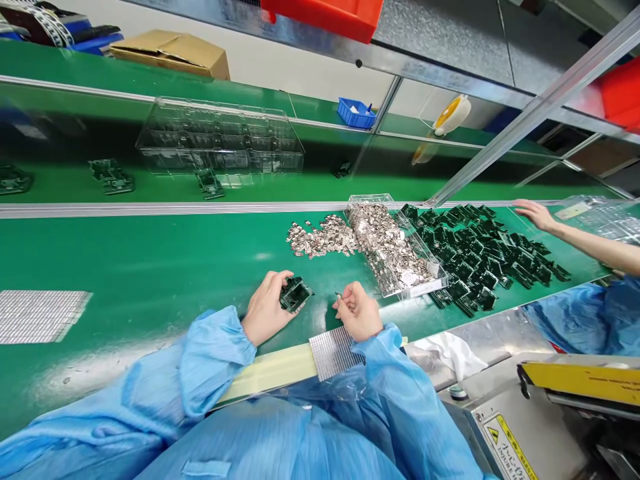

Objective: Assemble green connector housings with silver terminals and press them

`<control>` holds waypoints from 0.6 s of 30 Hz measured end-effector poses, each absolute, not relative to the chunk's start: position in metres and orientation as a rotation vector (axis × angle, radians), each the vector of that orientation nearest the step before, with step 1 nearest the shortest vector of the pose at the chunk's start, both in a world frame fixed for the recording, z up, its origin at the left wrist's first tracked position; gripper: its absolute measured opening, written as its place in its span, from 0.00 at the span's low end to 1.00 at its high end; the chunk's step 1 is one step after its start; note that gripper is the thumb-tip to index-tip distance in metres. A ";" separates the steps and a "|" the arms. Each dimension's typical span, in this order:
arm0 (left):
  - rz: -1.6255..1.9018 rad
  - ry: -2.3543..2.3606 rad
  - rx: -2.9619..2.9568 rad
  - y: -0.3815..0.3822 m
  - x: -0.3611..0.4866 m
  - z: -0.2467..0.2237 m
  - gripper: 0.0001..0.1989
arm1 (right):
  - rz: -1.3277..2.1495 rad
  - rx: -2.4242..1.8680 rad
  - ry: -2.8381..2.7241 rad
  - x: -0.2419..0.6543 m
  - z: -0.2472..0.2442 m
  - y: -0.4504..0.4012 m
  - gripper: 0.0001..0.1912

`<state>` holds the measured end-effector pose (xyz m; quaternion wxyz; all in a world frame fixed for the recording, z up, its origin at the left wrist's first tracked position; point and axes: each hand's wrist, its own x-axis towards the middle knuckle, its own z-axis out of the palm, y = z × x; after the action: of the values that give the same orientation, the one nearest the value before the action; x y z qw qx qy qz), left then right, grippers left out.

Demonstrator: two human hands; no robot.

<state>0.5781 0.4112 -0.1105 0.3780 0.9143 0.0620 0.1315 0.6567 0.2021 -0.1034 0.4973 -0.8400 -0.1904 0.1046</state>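
Green worktop (150, 253) is bearing loose metal pieces (325, 237) left of a clear tray (423, 288). Risk: a slackening pinch could be losing the small part (339, 295). Right hand (359, 311) is pinching it, nearly closed; left hand (267, 307), half-curled, is gripping a circuit board (295, 295) at near centre.

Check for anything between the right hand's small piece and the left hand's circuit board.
Nothing visible stands between the small piece in the right hand and the circuit board in the left hand; only green work surface shows in the gap. The loose metal pieces lie beyond it.
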 end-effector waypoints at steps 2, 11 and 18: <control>0.279 0.145 2.422 0.418 0.573 -0.110 0.35 | 0.298 -1.999 -0.460 0.657 -0.102 0.202 0.08; -0.019 -0.379 2.360 0.457 0.587 -0.102 0.41 | 0.465 -1.885 -0.322 0.648 -0.097 0.194 0.17; 0.022 -0.067 1.731 0.409 0.577 -0.100 0.25 | 0.137 -1.825 -0.250 0.610 -0.075 0.181 0.07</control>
<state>0.5769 0.4086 -0.1000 0.6479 0.7611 -0.0295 0.0097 0.6098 0.1813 -0.0746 0.6031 -0.7882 -0.1079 0.0590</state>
